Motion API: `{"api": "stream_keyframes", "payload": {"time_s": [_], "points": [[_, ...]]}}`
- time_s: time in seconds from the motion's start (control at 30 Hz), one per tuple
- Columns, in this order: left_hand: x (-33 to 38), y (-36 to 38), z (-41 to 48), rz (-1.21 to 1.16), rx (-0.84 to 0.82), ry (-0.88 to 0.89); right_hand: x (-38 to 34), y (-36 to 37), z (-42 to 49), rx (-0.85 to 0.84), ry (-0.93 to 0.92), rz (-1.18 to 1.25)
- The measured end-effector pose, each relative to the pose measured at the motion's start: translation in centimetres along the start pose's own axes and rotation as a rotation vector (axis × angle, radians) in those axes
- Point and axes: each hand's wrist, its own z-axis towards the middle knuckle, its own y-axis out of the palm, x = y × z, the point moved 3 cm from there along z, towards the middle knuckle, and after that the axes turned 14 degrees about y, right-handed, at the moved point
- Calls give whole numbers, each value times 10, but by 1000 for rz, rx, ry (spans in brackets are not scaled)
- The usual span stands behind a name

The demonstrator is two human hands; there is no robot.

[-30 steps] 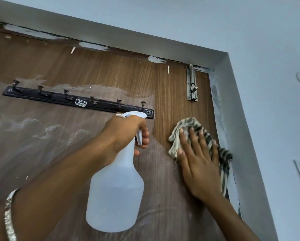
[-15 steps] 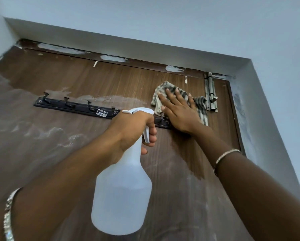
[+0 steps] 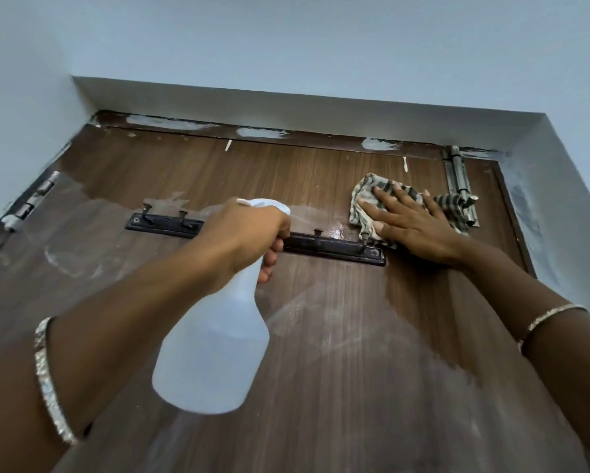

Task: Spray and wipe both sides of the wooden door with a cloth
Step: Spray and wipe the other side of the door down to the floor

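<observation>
The brown wooden door fills the view, seen from below, with pale wet and dusty streaks across it. My left hand grips the neck and trigger of a translucent white spray bottle, held up in front of the door's middle. My right hand lies flat with fingers spread, pressing a striped grey-and-white cloth against the door near its top right, just above the right end of the hook rail.
A black coat-hook rail runs across the upper door, partly hidden by my left hand. A metal slide bolt is fixed at the top right beside the cloth. Hinges sit at the left edge. White wall and frame surround the door.
My right hand carried the cloth from lower right beside the frame up to the top, above the rail's right end. The view tilted upward. The bottle stayed in my left hand.
</observation>
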Motion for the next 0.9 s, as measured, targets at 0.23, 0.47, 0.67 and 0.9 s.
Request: {"api": "stream_keyframes", "payload": {"time_s": [0.23,0.47,0.67,0.9], "points": [[0,-23,12,-43,-20,-35,-87,-17,40,-223,-109,-66],[1,-39,18,-55,-47,-15,-144,-15,54,-297,-261,-124],[-22,-69,25,-86,-4,-17,-45,-28,15,-360,-53,65],[-44,-117,25,-20,20,-68,-106,-19,37,-269,-32,-20]]}}
